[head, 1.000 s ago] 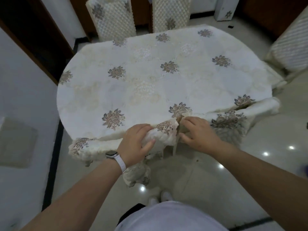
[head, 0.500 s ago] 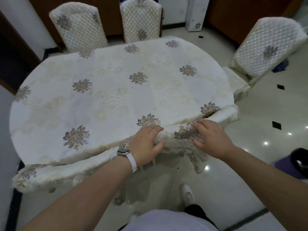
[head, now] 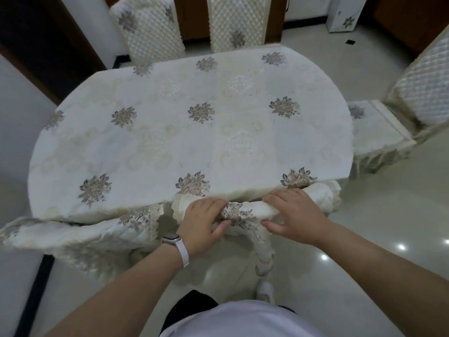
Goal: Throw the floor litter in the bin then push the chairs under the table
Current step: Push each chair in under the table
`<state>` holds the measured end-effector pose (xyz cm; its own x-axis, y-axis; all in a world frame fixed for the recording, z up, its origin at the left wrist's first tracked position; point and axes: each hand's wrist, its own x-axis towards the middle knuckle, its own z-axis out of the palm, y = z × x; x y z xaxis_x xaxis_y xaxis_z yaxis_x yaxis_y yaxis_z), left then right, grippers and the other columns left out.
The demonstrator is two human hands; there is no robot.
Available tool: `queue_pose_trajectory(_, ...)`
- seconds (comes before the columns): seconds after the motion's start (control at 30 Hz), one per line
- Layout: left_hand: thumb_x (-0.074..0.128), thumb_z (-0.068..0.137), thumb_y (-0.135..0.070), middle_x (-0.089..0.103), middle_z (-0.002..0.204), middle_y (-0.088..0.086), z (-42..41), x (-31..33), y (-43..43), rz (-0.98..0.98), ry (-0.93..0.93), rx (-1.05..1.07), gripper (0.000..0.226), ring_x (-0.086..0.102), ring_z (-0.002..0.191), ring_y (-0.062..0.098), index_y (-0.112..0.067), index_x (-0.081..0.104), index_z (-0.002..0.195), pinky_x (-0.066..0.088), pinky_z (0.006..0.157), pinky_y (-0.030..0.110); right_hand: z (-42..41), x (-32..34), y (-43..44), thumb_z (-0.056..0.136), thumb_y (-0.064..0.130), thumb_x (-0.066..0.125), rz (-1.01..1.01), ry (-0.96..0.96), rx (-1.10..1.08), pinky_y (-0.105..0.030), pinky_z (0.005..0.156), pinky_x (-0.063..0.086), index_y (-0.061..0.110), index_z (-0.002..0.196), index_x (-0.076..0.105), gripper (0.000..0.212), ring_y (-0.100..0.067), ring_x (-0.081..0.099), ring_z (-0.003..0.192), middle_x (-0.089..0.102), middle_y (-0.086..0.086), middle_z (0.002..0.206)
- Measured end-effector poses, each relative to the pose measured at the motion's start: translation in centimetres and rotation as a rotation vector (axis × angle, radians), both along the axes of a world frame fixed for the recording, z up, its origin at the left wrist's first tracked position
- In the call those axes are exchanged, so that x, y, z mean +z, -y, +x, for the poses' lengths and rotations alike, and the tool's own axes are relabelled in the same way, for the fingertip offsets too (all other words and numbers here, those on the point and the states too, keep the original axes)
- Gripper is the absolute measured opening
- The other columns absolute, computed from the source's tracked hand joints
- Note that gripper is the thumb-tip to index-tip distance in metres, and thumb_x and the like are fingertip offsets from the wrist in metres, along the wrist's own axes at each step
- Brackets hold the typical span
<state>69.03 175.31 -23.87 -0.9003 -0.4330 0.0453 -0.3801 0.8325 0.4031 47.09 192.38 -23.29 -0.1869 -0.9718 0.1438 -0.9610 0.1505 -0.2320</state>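
I judge this to be the chair half of the job. No litter and no bin show anywhere around the worktop, so that part is probably done, though I can't confirm it.

Both hands are on the near chair, whose padded, floral-covered top rail lies right against the worktop's near edge. My left hand, with a white watch on its wrist, is curled over the rail with the thumb beneath. My right hand wraps the same rail just beside it, fingers over the top and thumb under. With the rail touching the cloth edge, this chair looks fully in, or nearly so.

At the worktop's near-left edge, another chair has its rail tucked against the overhang. Two far chairs stand close behind the far edge. The right-side chair is the one that needs me, since its seat sits clear of the worktop's right end.

The next move, as I see it, is to let go of this rail, step round the right end and take that chair by its back. It then wants a slow, level slide inward, because the hanging fringe could bunch against the seat.

A small dark mark on the floor beyond the far-right corner may be tile pattern or litter; I can't tell.
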Motion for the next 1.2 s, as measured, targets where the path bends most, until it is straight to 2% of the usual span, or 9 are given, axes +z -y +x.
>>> queue_pose_trajectory(0.17,0.050,0.088,-0.041,0.063,0.118,0.004,-0.2,-0.3,-0.1,-0.117,0.031,0.005,0.043,0.059,0.106,0.027,-0.021,0.050,0.126,0.047,0.093,0.042,-1.7,-0.3,0.5,0.079,0.063,0.052,0.000,-0.010,0.084,-0.035,0.076,0.048,0.024,0.108,0.066,0.051,-0.021,0.063,0.088,0.066,0.005,0.097)
queue_pose_trajectory(0.33,0.046,0.081,-0.029,0.065,0.107,0.004,-0.6,-0.1,-0.2,-0.105,0.055,0.029,0.038,0.062,0.097,0.030,-0.022,0.050,0.118,0.050,0.087,0.044,-2.5,-0.7,1.5,0.081,0.054,0.055,-0.065,-0.030,0.206,-0.035,0.065,0.049,0.017,0.101,0.067,0.044,-0.027,0.062,0.078,0.064,-0.001,0.089)
queue_pose_trajectory(0.47,0.046,0.078,-0.025,0.066,0.105,0.007,-0.6,-0.1,0.0,-0.058,0.031,0.055,0.040,0.062,0.097,0.032,-0.019,0.056,0.117,0.049,0.085,0.047,-2.5,-1.0,1.7,0.078,0.048,0.061,-0.160,-0.044,0.217,-0.035,0.058,0.050,0.014,0.096,0.069,0.039,-0.027,0.060,0.072,0.063,-0.002,0.083)
queue_pose_trajectory(0.6,0.057,0.080,-0.022,0.065,0.107,0.006,-0.3,-0.2,0.1,-0.037,-0.011,0.068,0.037,0.061,0.099,0.031,-0.015,0.061,0.115,0.048,0.086,0.049,-2.1,-1.3,1.8,0.074,0.045,0.065,-0.212,-0.043,0.197,-0.036,0.056,0.049,0.015,0.093,0.069,0.036,-0.026,0.059,0.071,0.062,-0.002,0.081)
queue_pose_trajectory(0.73,0.047,0.078,-0.026,0.065,0.108,0.006,0.4,-0.2,0.8,-0.019,-0.020,0.058,0.044,0.057,0.103,0.026,-0.012,0.063,0.117,0.049,0.088,0.049,-1.4,-1.2,2.4,0.071,0.045,0.073,-0.244,-0.042,0.209,-0.034,0.055,0.050,0.015,0.093,0.070,0.037,-0.025,0.059,0.070,0.063,-0.001,0.082)
queue_pose_trajectory(0.9,0.049,0.080,-0.029,0.065,0.108,0.003,1.1,-0.1,1.4,0.007,-0.024,0.071,0.044,0.058,0.104,0.025,-0.014,0.063,0.118,0.049,0.089,0.048,-0.8,-0.9,2.7,0.075,0.050,0.064,-0.247,-0.056,0.225,-0.032,0.054,0.046,0.017,0.092,0.070,0.037,-0.023,0.058,0.072,0.063,0.000,0.083)
queue_pose_trajectory(1.2,0.051,0.081,-0.028,0.065,0.107,0.003,1.3,-0.3,2.0,-0.004,-0.036,0.043,0.040,0.057,0.102,0.024,-0.018,0.059,0.119,0.050,0.085,0.048,-0.7,-0.9,3.0,0.074,0.049,0.063,-0.229,-0.056,0.203,-0.030,0.052,0.041,0.020,0.091,0.069,0.034,-0.022,0.057,0.071,0.061,0.002,0.080)
